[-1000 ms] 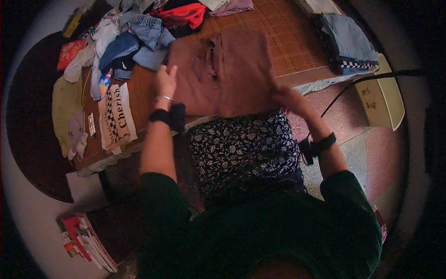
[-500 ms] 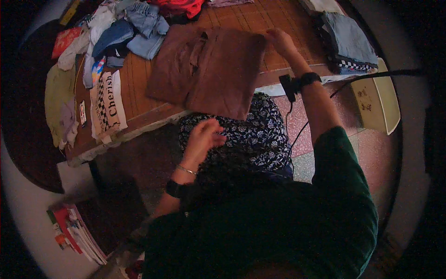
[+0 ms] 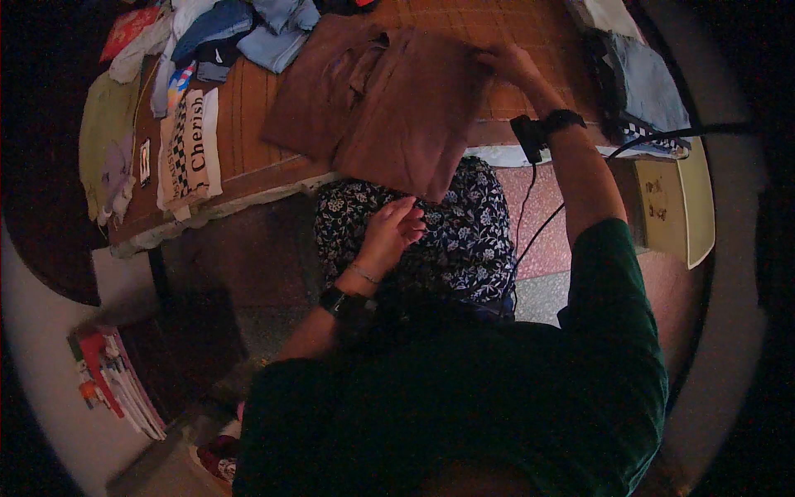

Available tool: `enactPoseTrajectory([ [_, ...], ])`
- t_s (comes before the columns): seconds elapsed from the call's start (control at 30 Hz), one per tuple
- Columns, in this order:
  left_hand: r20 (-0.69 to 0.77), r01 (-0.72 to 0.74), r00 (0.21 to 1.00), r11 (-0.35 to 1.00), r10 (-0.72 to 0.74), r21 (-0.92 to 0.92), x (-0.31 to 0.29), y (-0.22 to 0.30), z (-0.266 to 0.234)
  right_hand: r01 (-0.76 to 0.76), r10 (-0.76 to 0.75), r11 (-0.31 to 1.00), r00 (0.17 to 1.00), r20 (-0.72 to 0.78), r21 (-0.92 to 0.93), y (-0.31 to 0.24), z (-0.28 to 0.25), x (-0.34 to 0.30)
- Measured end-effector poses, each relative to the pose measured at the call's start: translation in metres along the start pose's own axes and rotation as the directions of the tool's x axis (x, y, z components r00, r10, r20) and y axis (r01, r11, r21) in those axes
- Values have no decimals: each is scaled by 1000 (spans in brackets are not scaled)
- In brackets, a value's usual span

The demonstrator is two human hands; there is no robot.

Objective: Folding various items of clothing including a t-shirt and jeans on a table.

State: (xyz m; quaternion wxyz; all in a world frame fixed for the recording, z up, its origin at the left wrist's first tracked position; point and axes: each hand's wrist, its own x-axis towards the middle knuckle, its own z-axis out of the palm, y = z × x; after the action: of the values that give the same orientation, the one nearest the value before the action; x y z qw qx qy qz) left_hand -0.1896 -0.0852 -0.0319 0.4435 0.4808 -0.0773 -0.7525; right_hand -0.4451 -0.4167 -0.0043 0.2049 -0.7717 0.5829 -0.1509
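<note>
A brown folded garment (image 3: 414, 116) lies on the wooden table, its near part hanging over the front edge above my lap. Its exact kind cannot be made out. My right hand (image 3: 517, 70) is at its far right corner, fingers closed on the cloth there. Just below the near corner is my left hand (image 3: 393, 236), fingers loosely curled and apart, the tips close to the hem; I cannot tell whether they touch it. A patterned dark cloth with white flowers (image 3: 464, 228) covers my lap.
Jeans and other clothes (image 3: 215, 33) are heaped at the far left, near a printed cream cloth (image 3: 195, 153) and a green cloth (image 3: 103, 149). Folded clothes (image 3: 650, 83) stack at the right edge. A cream bin (image 3: 683, 203) and a black cable (image 3: 687, 132) are at the right.
My left hand has moved up and right, closer to the garment's near corner. My right hand stays at the far right corner. The view has shifted slightly.
</note>
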Motion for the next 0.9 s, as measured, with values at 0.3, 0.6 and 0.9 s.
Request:
enactPoseTrajectory([
  [0.3,5,39,999,998,-39,44,9,2,8,-16,-11,975,993,121,222,18,-5,22],
  [0.6,-53,-1,999,1000,-1,-26,13,-4,9,-100,78,976,989,122,191,8,3,23],
  [0.9,198,217,960,972,-196,-91,27,0,11,-118,70,977,964,255,176,15,-3,24],
])
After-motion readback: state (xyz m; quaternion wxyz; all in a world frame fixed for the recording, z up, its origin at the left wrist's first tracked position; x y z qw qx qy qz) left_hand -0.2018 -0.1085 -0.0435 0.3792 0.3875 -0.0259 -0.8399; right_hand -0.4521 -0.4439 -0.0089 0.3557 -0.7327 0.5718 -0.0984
